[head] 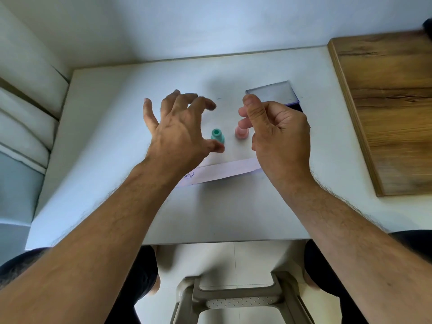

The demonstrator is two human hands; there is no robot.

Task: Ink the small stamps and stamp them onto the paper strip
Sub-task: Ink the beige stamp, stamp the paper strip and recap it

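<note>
Fingers of left hand splayed, right hand curled empty, above two flared plastic stamps.

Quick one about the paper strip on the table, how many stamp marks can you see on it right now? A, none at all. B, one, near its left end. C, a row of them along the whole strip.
B: the paper strip shows a single bluish round mark near its left end beside the left forearm; the rest of its visible surface is blank.
</note>
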